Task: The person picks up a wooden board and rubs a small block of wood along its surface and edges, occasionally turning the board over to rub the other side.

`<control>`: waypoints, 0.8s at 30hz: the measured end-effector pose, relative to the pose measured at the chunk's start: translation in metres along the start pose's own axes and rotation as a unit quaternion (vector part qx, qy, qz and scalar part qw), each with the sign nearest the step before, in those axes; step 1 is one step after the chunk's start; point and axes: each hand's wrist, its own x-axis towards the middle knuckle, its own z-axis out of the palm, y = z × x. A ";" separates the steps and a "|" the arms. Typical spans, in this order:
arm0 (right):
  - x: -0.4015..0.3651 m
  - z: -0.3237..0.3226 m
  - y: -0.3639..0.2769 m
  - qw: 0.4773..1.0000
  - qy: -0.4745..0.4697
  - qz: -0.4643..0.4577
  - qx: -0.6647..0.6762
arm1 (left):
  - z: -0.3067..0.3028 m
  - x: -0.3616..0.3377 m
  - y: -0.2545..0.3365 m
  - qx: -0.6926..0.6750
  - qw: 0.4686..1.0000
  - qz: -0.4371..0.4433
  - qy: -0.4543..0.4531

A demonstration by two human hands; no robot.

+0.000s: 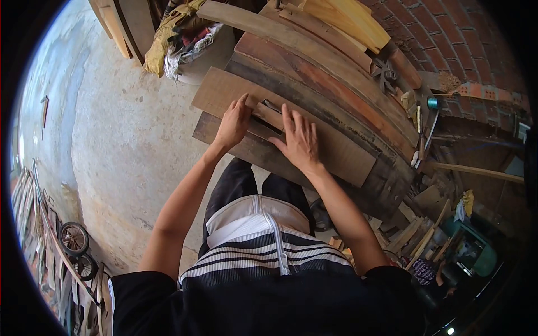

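Concrete floor and a brick wall around a plank-topped bench, so pretty typical workshop stuff. On the bench lay a long cardboard strip with a narrow slot near its middle. I'd guess it was light and a bit stiff, not slippery, but easy to crease around the slot, so the wide solid parts on either side looked like the safest hold. It sat right under both hands: the left hand at one end of the slot, fingers bent, couldn't tell if they were pinching anything, and the right hand at the other end, open with fingers spread over the cardboard. Further out, yellow boards were stacked by the wall.
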 end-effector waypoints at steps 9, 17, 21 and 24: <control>0.029 0.018 0.009 0.996 0.052 -0.057 0.047 | 0.013 -0.054 0.011 -0.003 0.981 -0.097 0.166; -0.018 0.024 0.057 0.992 0.076 -0.080 0.059 | 0.071 -0.012 0.035 -0.039 0.963 -0.210 0.163; -0.043 0.011 0.071 0.995 0.046 -0.063 0.069 | 0.105 -0.035 0.062 0.044 0.963 -0.205 0.172; -0.082 -0.008 0.081 0.997 0.055 -0.044 0.027 | 0.141 -0.062 0.082 -0.003 0.965 -0.211 0.154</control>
